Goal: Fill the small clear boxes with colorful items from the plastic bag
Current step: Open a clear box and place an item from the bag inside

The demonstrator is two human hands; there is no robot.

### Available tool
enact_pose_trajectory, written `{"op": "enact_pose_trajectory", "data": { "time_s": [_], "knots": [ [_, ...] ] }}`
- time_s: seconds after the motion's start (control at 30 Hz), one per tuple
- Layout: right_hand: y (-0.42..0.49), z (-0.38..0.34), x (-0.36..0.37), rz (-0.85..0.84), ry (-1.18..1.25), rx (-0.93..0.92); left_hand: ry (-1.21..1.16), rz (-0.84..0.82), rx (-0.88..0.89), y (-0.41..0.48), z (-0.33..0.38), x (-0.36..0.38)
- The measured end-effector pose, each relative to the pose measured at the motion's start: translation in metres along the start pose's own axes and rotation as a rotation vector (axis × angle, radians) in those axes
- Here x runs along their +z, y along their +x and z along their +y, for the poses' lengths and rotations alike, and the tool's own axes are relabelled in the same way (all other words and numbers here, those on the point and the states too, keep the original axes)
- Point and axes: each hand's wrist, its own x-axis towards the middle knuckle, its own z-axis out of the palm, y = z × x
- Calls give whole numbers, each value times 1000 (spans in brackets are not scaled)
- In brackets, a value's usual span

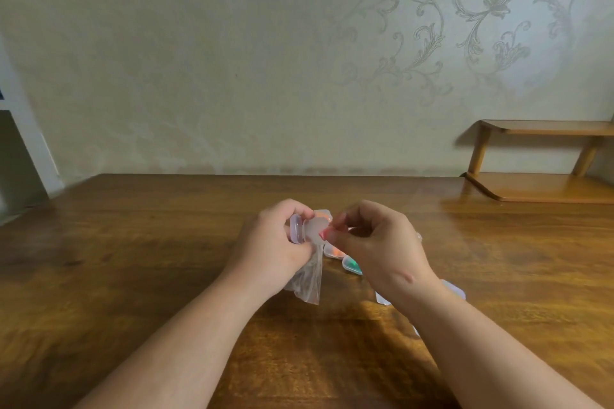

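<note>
My left hand [272, 242] grips a small clear box [300, 229] with its lid swung open, held above the table, and also pinches the clear plastic bag [307, 282] that hangs below it. My right hand [372, 242] pinches a small red item [327, 232] at the mouth of that box. On the table behind my hands lie more small boxes: one with orange contents [332, 252], one with green contents [353, 266], and a pale one [323, 214] farther back. Another clear box [457, 290] shows under my right wrist.
The wooden table [149, 259] stretches wide to both sides and ends at a pale patterned wall. A low wooden shelf [545, 186] stands at the far right. A white door frame [30, 149] is at the left edge.
</note>
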Motion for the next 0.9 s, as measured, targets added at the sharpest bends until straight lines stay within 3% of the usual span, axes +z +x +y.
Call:
{"op": "enact_pose_trajectory", "data": {
  "time_s": [0.27,0.47,0.7,0.9],
  "knots": [
    [-4,4,9,61,-198,-121,-24,-11,12,-1,1,0],
    [-4,2,7,-6,-281,-129,-164,-18,-13,-1,-3,1],
    [-3,2,9,-22,-358,-149,-160,8,-20,-2,-3,2],
    [0,3,7,91,-203,-99,-203,33,-32,-2,3,-3]
  ]
}}
